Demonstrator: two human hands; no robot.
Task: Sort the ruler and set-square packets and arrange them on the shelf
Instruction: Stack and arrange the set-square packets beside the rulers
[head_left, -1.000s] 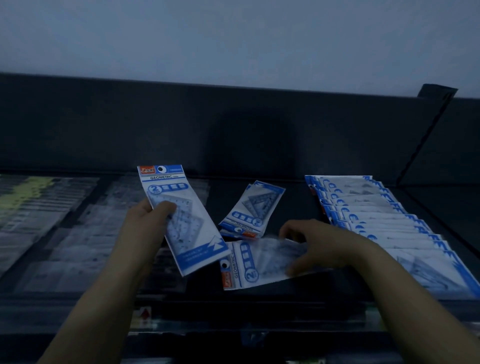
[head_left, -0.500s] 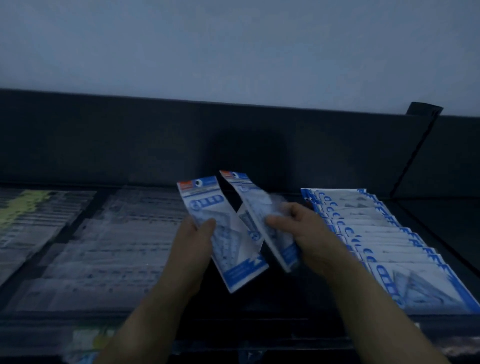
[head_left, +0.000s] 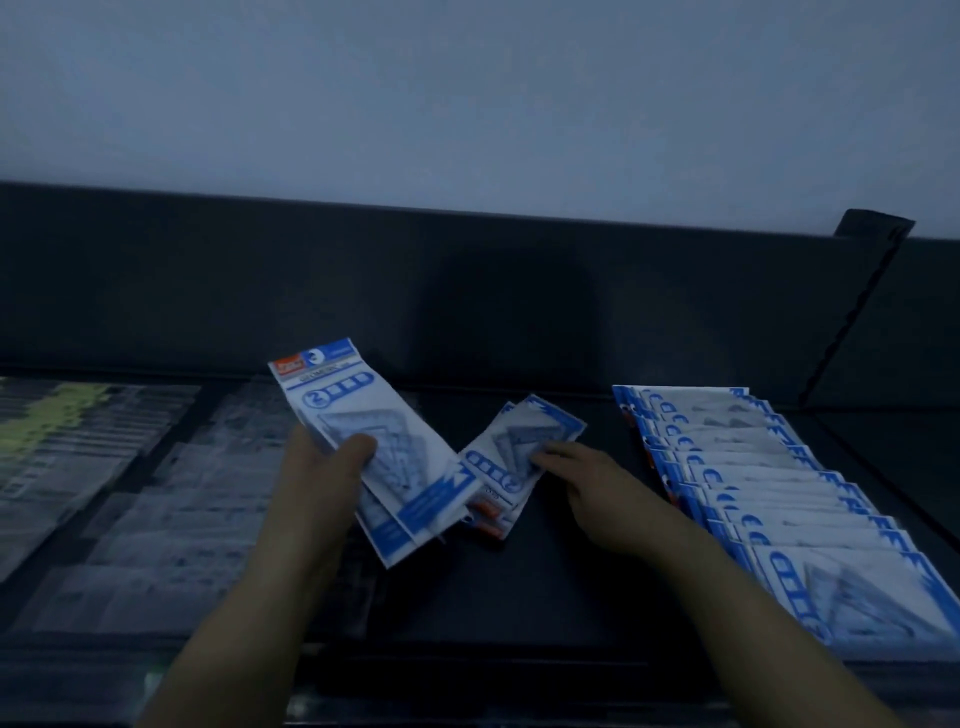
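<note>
- Left hand (head_left: 322, 470) grips two blue-and-white set-square packets (head_left: 363, 415), fanned, above the dark shelf (head_left: 571, 571).
- Right hand (head_left: 589, 486), fingers straight, touches loose packets (head_left: 511, 452) lying mid-shelf.
- Overlapping packet row (head_left: 769, 467) lies right.

Glossy plastic packets on a matt dark shelf (head_left: 571, 571)
The set-square packets (head_left: 753, 467) are clear, shiny plastic sleeves over blue-and-white printed card; the ruler packets (head_left: 156, 493) look like duller clear film; the shelf is smooth.

We note: left forearm (head_left: 249, 597) and right forearm (head_left: 727, 597) bare to the frame edge; left hand (head_left: 322, 467), right hand (head_left: 587, 483) bare too.
</note>
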